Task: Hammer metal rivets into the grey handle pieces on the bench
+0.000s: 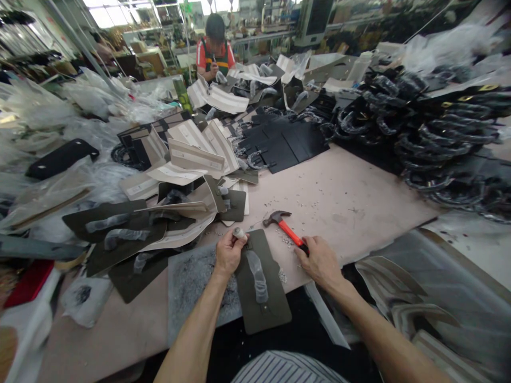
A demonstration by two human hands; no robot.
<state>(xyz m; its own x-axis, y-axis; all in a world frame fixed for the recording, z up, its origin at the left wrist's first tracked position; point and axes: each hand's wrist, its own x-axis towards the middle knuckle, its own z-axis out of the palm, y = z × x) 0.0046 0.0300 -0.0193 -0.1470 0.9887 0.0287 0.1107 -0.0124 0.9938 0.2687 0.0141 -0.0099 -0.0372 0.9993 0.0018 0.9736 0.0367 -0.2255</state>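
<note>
My left hand (230,252) is closed around a short metal punch (239,233), its light round end pointing up. The punch stands at the top edge of a dark olive panel (275,298), which carries a handle (257,274) wrapped in clear plastic. Under the panel's left side lies a grey, worn pad (191,282). In my right hand (321,260) is the dark grip of a claw hammer (289,230) with a red-orange shaft. The hammer's head is beyond the panel's upper right, apart from the punch. Small metal bits (282,275) lie beside the panel.
Olive and beige panels (179,213) are heaped at the left. Black panels (291,138) and plastic-wrapped black handles (439,143) pile up at the back and right. Tiny metal pieces dot the pinkish tabletop (351,191). A person (215,53) sits across the table.
</note>
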